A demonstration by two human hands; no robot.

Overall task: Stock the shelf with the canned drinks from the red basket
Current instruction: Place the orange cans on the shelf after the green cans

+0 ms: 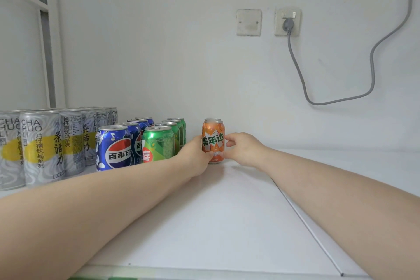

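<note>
An orange can stands upright on the white shelf, with a second orange can's top just visible behind it. My left hand grips the front can's left side. My right hand touches its right side with fingers curled. To the left stand rows of green cans, blue cans and tall silver tea cans. The red basket is not in view.
The shelf surface stretches to the right of the orange cans, with a seam running diagonally across it. On the back wall are a blank plate and a socket with a grey cable hanging down.
</note>
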